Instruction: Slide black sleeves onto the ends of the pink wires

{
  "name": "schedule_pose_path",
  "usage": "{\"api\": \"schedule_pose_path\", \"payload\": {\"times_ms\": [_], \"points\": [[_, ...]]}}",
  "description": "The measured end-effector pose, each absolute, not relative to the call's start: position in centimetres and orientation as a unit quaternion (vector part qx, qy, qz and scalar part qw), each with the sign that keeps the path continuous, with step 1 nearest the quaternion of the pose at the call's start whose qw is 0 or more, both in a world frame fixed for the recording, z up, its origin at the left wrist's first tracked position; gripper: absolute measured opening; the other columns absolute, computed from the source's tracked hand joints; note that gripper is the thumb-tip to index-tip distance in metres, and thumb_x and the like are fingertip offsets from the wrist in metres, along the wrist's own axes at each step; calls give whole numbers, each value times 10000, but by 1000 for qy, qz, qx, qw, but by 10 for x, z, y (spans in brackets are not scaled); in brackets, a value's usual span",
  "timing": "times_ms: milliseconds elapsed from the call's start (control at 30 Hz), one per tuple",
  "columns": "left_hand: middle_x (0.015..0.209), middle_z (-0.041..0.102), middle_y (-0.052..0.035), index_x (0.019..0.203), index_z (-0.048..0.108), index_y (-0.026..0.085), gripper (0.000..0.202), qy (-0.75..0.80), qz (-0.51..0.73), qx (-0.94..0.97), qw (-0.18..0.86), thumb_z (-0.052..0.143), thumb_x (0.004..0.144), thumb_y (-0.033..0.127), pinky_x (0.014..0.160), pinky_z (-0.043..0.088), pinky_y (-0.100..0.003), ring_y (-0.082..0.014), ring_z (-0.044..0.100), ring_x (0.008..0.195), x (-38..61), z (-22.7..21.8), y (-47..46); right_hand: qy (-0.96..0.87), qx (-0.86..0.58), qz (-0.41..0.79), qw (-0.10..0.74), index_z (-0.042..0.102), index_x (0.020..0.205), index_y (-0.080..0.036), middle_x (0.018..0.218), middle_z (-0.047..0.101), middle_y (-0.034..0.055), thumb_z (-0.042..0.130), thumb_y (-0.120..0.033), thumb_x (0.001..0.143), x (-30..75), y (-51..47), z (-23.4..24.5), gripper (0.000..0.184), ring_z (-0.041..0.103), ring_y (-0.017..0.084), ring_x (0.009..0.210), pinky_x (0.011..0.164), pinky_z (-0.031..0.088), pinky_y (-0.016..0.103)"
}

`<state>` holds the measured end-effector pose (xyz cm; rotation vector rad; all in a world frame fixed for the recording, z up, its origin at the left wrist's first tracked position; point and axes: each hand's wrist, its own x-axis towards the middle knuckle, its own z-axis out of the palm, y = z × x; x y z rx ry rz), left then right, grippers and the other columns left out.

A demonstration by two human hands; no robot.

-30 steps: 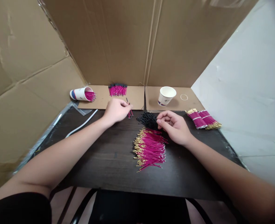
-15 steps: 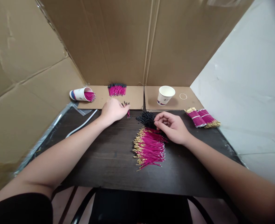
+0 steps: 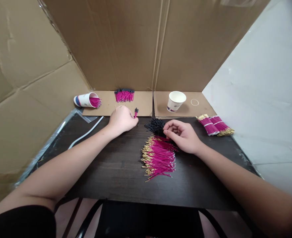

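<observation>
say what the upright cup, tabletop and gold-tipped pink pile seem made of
Upright cup: probably paper, matte, with a thin printed wall.
Tabletop: satin wood or laminate, faint grain showing.
Pink pile: perhaps plastic by even colour; ends glint like metal.

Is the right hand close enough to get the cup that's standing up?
Probably yes. The right hand is in front of the standing cup, and the black pile lies left, so the way looks free.

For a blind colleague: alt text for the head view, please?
Left hand touching a small bunch of black-tipped magenta rods; right hand beside a pile of black pieces. Gold-ended magenta rods lie nearer on a dark table.
</observation>
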<state>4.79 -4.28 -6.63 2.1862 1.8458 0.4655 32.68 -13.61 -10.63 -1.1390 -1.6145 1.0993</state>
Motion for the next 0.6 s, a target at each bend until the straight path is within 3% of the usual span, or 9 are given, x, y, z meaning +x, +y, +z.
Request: {"api": "schedule_pose_path", "payload": {"times_ms": [367, 600], "points": [[707, 779, -103, 610, 812, 252, 180, 614, 199, 749, 149, 821, 788, 278, 890, 585, -510, -312, 740, 764, 41, -68, -32, -649, -456, 436, 425, 726, 993, -200, 793, 712, 39, 794, -435, 962, 327, -134, -106, 246, 656, 177, 690, 631, 512, 325], [670, 764, -90, 684, 851, 212, 210, 678, 228, 678, 171, 822, 831, 360, 823, 587, -432, -277, 723, 723, 24, -34, 6, -656, -458, 431, 418, 725, 987, -204, 771, 709, 35, 785, -451, 969, 329, -131, -108, 255, 645, 177, 680, 624, 508, 324]]}}
